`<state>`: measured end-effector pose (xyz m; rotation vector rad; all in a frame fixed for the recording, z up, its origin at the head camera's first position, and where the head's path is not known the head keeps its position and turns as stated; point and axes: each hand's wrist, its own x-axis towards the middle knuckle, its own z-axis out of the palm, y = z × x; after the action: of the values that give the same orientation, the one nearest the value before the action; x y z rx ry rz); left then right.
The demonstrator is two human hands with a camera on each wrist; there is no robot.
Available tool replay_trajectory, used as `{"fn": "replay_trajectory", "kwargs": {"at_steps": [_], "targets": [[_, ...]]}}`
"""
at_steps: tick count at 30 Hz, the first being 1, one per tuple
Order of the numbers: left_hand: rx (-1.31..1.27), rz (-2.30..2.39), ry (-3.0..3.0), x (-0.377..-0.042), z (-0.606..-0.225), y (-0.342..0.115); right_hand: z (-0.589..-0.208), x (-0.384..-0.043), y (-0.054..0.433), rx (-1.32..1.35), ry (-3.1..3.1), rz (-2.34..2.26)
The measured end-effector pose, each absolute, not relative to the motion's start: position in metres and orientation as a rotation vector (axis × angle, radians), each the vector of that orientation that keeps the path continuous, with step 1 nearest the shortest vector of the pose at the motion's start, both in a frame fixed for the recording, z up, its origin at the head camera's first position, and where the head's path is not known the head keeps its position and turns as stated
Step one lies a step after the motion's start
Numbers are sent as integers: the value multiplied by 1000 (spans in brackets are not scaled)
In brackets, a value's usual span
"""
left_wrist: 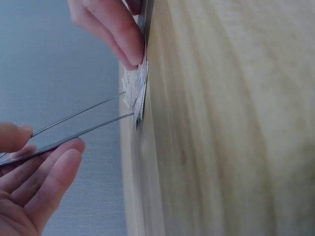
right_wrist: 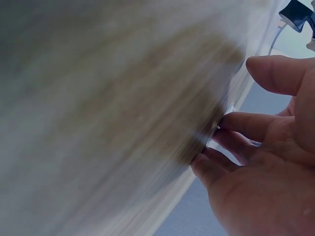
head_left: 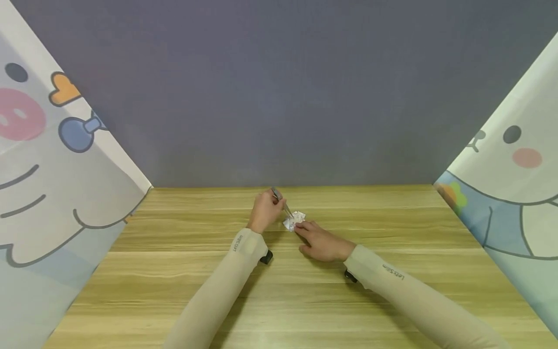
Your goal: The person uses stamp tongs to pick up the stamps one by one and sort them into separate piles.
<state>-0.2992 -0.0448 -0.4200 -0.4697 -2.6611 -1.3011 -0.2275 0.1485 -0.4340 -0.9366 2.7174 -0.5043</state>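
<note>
In the head view my left hand (head_left: 265, 211) pinches a pair of metal tweezers (head_left: 283, 203), slanting down to a small white piece of paper (head_left: 295, 219) on the table. The left wrist view shows the tweezers (left_wrist: 78, 127) with their two tips apart at the crumpled, layered paper (left_wrist: 136, 91), which bears some small print. My right hand (head_left: 321, 241) lies to the right, its fingertips pressing on the paper's near edge. Seen from the right wrist, the right hand's fingers (right_wrist: 241, 128) reach down to the tabletop and mostly hide the paper.
A wood-grain table (head_left: 270, 300) extends under both arms. Behind it stands a plain grey wall (head_left: 279, 97). Cartoon-printed panels flank it at the left (head_left: 52, 194) and right (head_left: 514, 194). Dark wrist cameras sit under both pale sleeves.
</note>
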Motion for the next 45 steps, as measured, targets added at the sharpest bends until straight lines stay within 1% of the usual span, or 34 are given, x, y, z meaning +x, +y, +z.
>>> {"fn": "replay_trajectory", "kwargs": {"at_steps": [22, 45], "targets": [[-528, -1326, -2660, -298, -411, -46, -436, -229, 149, -947, 2735, -494], [-569, -1528, -2610, -298, -410, -53, -437, -231, 148, -929, 2724, -500]]}}
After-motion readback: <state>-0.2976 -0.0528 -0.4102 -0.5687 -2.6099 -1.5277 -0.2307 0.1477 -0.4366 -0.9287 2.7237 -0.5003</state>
